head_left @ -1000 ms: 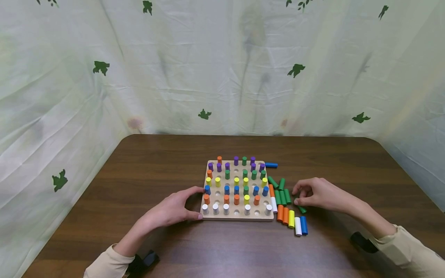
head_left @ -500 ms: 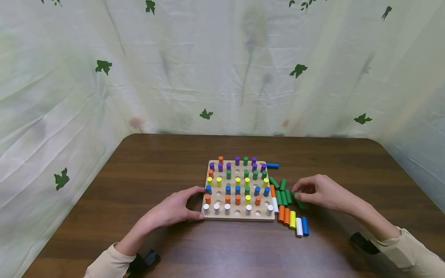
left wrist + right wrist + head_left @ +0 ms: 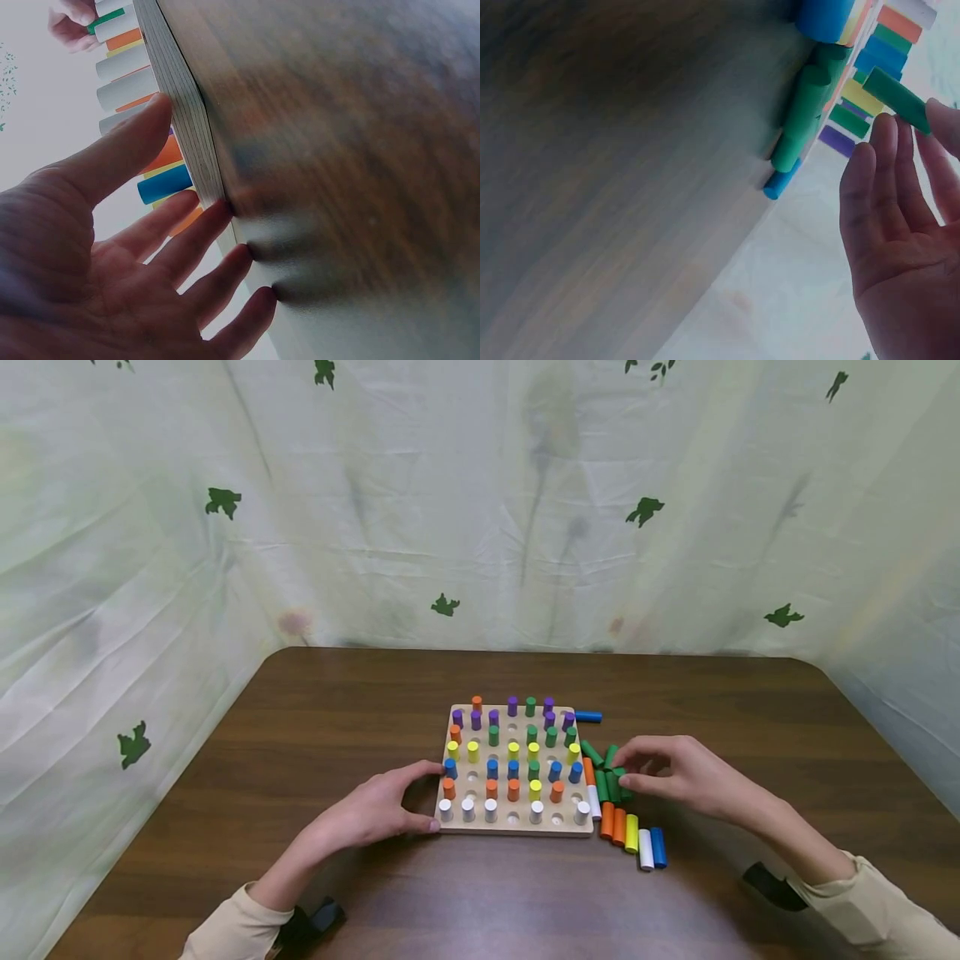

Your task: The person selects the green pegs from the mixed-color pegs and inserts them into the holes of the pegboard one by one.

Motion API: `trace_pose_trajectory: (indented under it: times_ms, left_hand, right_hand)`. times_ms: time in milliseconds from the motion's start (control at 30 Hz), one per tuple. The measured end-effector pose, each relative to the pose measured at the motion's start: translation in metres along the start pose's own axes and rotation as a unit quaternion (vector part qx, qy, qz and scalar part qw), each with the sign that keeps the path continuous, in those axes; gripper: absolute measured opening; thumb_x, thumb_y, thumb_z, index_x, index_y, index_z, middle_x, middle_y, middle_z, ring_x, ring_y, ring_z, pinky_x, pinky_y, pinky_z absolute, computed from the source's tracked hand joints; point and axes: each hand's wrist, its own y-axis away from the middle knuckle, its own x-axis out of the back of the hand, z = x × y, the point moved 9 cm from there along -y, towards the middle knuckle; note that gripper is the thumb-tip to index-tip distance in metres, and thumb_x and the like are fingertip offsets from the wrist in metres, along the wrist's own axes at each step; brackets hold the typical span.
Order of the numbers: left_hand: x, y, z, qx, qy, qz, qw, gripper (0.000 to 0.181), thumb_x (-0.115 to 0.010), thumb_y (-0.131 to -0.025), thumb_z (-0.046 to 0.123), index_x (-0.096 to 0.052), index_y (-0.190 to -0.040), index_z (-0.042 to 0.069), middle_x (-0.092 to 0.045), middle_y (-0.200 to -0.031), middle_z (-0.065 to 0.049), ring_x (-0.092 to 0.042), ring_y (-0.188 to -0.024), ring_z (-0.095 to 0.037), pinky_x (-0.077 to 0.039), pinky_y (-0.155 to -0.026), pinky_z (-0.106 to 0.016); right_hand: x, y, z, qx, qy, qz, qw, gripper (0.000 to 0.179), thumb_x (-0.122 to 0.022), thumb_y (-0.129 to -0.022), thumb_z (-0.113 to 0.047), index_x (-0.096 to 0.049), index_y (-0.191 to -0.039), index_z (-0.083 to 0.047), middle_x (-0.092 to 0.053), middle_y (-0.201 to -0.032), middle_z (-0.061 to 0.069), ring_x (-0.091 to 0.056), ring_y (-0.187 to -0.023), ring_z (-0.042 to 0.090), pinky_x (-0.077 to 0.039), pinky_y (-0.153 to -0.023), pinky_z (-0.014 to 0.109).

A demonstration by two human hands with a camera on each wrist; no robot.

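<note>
A wooden pegboard [image 3: 480, 830] lies mid-table, with rows of upright white, orange, yellow, blue, green and purple pegs and some bare holes. My left hand [image 3: 375, 810] rests at its left side, thumb at the near left corner and straight fingers along the edge. A green peg [image 3: 895, 99] is pinched between the thumb and fingers of my right hand [image 3: 678, 768], raised above the table and tilted. That hand hovers just right of the board, over loose green pegs [image 3: 602, 786], partly covering them.
Along the board's right side lie more loose pegs: an orange peg [image 3: 607, 821], a yellow peg [image 3: 632, 833], a white peg [image 3: 646, 852] and a blue peg [image 3: 658, 847]. Another blue peg [image 3: 588, 717] lies by the far right corner. Behind the brown table [image 3: 360, 693] hangs a pale curtain [image 3: 390, 527].
My right hand has taken up the green peg that lay on the table at its fingertips and has moved left with it, toward the board. My left hand has stayed at the board's edge.
</note>
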Motion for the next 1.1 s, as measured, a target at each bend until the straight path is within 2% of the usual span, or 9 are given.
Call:
trace_pose_trajectory:
  times_ms: [500,733,1100]
  left_hand:
    - [0.0,0.0,-0.001,0.0,0.001,-0.001,1.0,0.068,-0.083,-0.079,0.031,-0.053,-0.139,0.02,-0.05,-0.142,-0.009,-0.044,-0.131,-0.033,-0.034,-0.104,-0.058]
    - [0.0,0.001,0.0,0.0,0.004,-0.001,1.0,0.068,-0.083,-0.08,0.03,-0.053,-0.14,0.019,-0.05,-0.143,-0.009,-0.043,-0.132,-0.033,-0.034,-0.104,-0.058]
    - [0.0,0.0,0.0,-0.002,0.0,0.001,1.0,0.067,-0.083,-0.079,0.031,-0.054,-0.138,0.022,-0.051,-0.141,-0.007,-0.045,-0.129,-0.031,-0.035,-0.104,-0.057]
  right_hand:
    - [-0.009,-0.007,-0.017,0.031,-0.019,-0.003,0.9993,0.019,-0.073,-0.091,-0.022,-0.07,-0.109,-0.018,-0.068,-0.102,-0.009,-0.063,-0.09,0.014,-0.055,-0.08,0.031]
    - [-0.019,-0.011,-0.02,0.033,-0.025,-0.022,0.9989,0.02,-0.072,-0.092,-0.015,-0.07,-0.111,-0.016,-0.068,-0.104,-0.008,-0.062,-0.091,0.013,-0.055,-0.078,0.03]
    - [-0.028,-0.015,-0.021,0.022,-0.015,-0.034,0.9991,0.02,-0.072,-0.091,-0.012,-0.07,-0.11,-0.018,-0.068,-0.102,-0.009,-0.062,-0.09,0.012,-0.055,-0.077,0.03]
